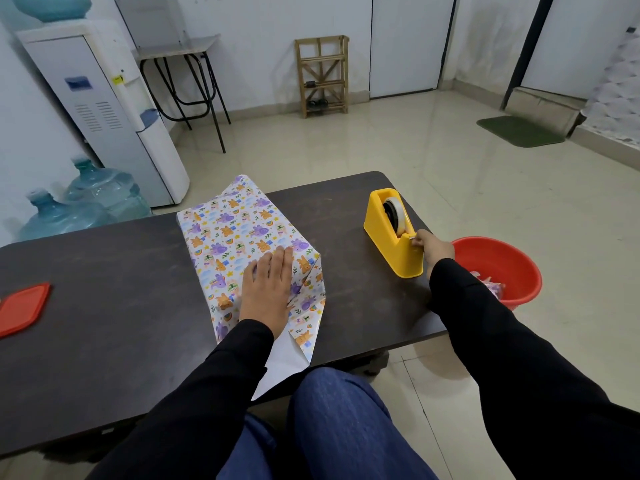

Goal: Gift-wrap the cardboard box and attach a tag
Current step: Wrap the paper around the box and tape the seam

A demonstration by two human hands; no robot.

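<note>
The cardboard box (239,233), covered in patterned wrapping paper (308,306), lies on the surface (104,306) under the left hand (266,289). That hand's fingers (282,261) are held straight and together, pressed flat on the overlapped seam. The right hand (434,245) is curled at the cutter of the yellow tape dispenser (391,237), apparently pinched on the tape end (412,238). The seam beside the left fingers is not yet taped, so it could spring open if pressure is eased during the pull. By a sharp tug the dispenser could be dragged toward the right fingers, or the strip torn crooked and stuck to itself.
</note>
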